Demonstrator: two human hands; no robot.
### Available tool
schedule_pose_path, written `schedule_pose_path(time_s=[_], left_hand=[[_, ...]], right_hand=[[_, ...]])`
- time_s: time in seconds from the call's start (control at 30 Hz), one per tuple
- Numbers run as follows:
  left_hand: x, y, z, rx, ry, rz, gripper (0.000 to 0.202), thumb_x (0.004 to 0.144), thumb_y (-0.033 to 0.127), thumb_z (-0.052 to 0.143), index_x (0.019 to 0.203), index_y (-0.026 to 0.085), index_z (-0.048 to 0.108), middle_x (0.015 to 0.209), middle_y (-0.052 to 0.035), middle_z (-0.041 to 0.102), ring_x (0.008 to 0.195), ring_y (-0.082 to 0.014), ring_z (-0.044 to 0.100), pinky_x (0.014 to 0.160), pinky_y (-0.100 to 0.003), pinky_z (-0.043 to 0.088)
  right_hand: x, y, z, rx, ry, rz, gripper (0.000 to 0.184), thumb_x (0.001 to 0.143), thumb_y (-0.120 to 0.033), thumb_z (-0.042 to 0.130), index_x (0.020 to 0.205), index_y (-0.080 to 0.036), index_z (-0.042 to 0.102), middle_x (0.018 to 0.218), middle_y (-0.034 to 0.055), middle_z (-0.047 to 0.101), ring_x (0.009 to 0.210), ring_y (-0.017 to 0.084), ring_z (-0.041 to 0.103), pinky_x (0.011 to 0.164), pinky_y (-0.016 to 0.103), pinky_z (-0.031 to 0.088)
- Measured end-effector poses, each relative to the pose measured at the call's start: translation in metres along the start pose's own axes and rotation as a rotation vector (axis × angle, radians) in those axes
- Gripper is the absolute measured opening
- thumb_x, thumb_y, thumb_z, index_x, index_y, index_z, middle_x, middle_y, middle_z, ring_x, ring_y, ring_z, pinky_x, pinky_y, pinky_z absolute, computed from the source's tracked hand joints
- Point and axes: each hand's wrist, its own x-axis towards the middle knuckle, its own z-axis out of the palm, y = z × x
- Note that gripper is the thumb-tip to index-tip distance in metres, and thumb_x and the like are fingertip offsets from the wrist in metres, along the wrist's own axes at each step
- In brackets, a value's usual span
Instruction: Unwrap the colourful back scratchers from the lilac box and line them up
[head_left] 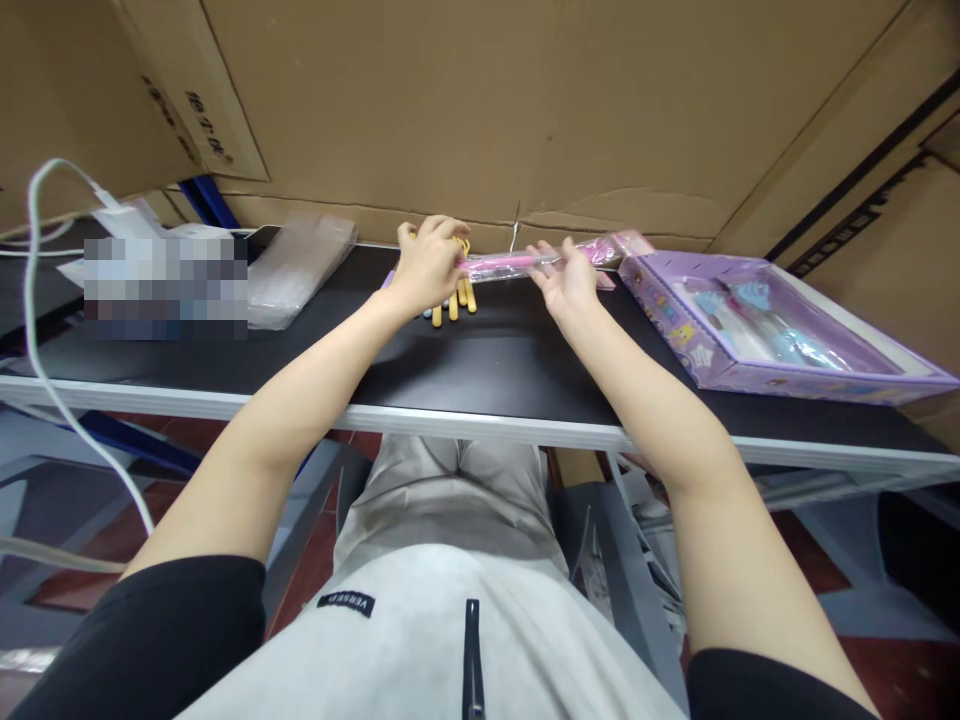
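Observation:
A slim pink pen-like stick (499, 263) in a clear plastic sleeve (523, 268) stretches between my hands, above the dark tabletop. My left hand (431, 265) is closed round the stick's left end, its fingertips partly hidden. Below that hand lie several yellow sticks (454, 305), with a bit of light blue and purple beside them. My right hand (568, 280) pinches the sleeve farther right, thumb and fingers curled about it. Past the right hand, the sleeve's pink, crinkled end (611, 247) reaches the purple box. What exactly the stick is, I cannot make out.
A purple open-fronted box (701, 345) with light blue-topped items stands at the right. Clear plastic bags (300, 275) lie at the left, beside a blurred patch and a white cable (34, 290). Cardboard (525, 110) walls the back. A metal edge (487, 425) borders the table.

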Motion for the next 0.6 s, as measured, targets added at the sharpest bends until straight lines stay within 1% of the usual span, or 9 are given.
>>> schedule_pose_path(time_s=[0.07, 0.1, 0.23, 0.3, 0.37, 0.43, 0.5, 0.53, 0.6], left_hand=[[0.0, -0.005, -0.009, 0.008, 0.01, -0.014, 0.018, 0.091, 0.022, 0.055, 0.097, 0.021, 0.072, 0.157, -0.0095, 0.057, 0.151, -0.0385, 0.038, 0.116, -0.068, 0.028], [0.0, -0.008, -0.014, 0.014, 0.014, -0.024, 0.019, 0.091, 0.023, 0.055, 0.097, 0.021, 0.073, 0.157, -0.0078, 0.057, 0.152, -0.0374, 0.037, 0.117, -0.069, 0.027], [-0.003, -0.017, -0.037, 0.038, 0.037, -0.074, 0.024, 0.092, 0.032, 0.051, 0.099, 0.024, 0.073, 0.153, -0.0005, 0.061, 0.153, -0.0316, 0.031, 0.121, -0.072, 0.019], [-0.007, -0.019, -0.051, 0.046, 0.066, -0.105, 0.024, 0.093, 0.037, 0.052, 0.1, 0.027, 0.073, 0.154, 0.0038, 0.06, 0.154, -0.029, 0.03, 0.125, -0.069, 0.016], [-0.013, -0.02, -0.065, 0.047, 0.114, -0.137, 0.02, 0.092, 0.04, 0.055, 0.095, 0.029, 0.071, 0.156, 0.006, 0.059, 0.154, -0.027, 0.03, 0.128, -0.065, 0.014], [-0.02, -0.022, -0.079, 0.037, 0.183, -0.162, 0.02, 0.092, 0.044, 0.056, 0.089, 0.028, 0.069, 0.156, 0.0046, 0.059, 0.153, -0.0265, 0.033, 0.129, -0.063, 0.014], [-0.027, -0.025, -0.089, 0.026, 0.261, -0.18, 0.024, 0.094, 0.047, 0.055, 0.085, 0.028, 0.067, 0.153, 0.0016, 0.061, 0.152, -0.0281, 0.037, 0.129, -0.064, 0.015], [-0.03, -0.027, -0.093, 0.029, 0.298, -0.192, 0.025, 0.094, 0.047, 0.055, 0.083, 0.028, 0.066, 0.151, 0.0005, 0.062, 0.151, -0.029, 0.039, 0.129, -0.065, 0.015], [-0.034, -0.031, -0.098, 0.055, 0.344, -0.226, 0.021, 0.093, 0.041, 0.055, 0.081, 0.027, 0.066, 0.149, -0.0007, 0.064, 0.148, -0.0307, 0.041, 0.128, -0.067, 0.016]], right_hand=[[0.007, -0.009, -0.006, -0.015, 0.025, -0.026, 0.03, 0.101, -0.054, 0.054, 0.106, -0.025, 0.057, 0.109, 0.0056, 0.073, 0.109, 0.022, 0.075, 0.09, 0.048, 0.065], [0.011, -0.013, -0.009, -0.025, 0.041, -0.038, 0.03, 0.102, -0.055, 0.052, 0.108, -0.026, 0.057, 0.11, 0.0057, 0.073, 0.109, 0.023, 0.075, 0.09, 0.049, 0.065], [0.029, -0.031, -0.023, -0.117, 0.088, -0.058, 0.025, 0.102, -0.045, 0.048, 0.109, -0.025, 0.06, 0.114, 0.0077, 0.072, 0.11, 0.023, 0.074, 0.09, 0.049, 0.064], [0.037, -0.04, -0.03, -0.145, 0.116, -0.079, 0.023, 0.103, -0.039, 0.044, 0.108, -0.024, 0.061, 0.115, 0.0088, 0.072, 0.111, 0.022, 0.074, 0.09, 0.048, 0.063], [0.044, -0.05, -0.038, -0.122, 0.164, -0.126, 0.026, 0.103, -0.033, 0.037, 0.11, -0.024, 0.061, 0.113, 0.009, 0.073, 0.111, 0.022, 0.075, 0.09, 0.05, 0.063], [0.052, -0.061, -0.049, -0.067, 0.207, -0.178, 0.033, 0.103, -0.027, 0.03, 0.113, -0.024, 0.061, 0.113, 0.0097, 0.073, 0.112, 0.021, 0.075, 0.091, 0.051, 0.063], [0.06, -0.07, -0.06, -0.013, 0.244, -0.211, 0.038, 0.101, -0.025, 0.027, 0.115, -0.024, 0.062, 0.119, 0.0112, 0.072, 0.113, 0.02, 0.075, 0.091, 0.05, 0.063], [0.064, -0.074, -0.066, 0.008, 0.259, -0.222, 0.039, 0.101, -0.024, 0.026, 0.115, -0.024, 0.062, 0.123, 0.0116, 0.072, 0.113, 0.02, 0.075, 0.09, 0.049, 0.063], [0.07, -0.077, -0.074, 0.046, 0.305, -0.224, 0.04, 0.1, -0.024, 0.026, 0.118, -0.024, 0.061, 0.13, 0.0116, 0.07, 0.111, 0.019, 0.076, 0.086, 0.049, 0.063]])
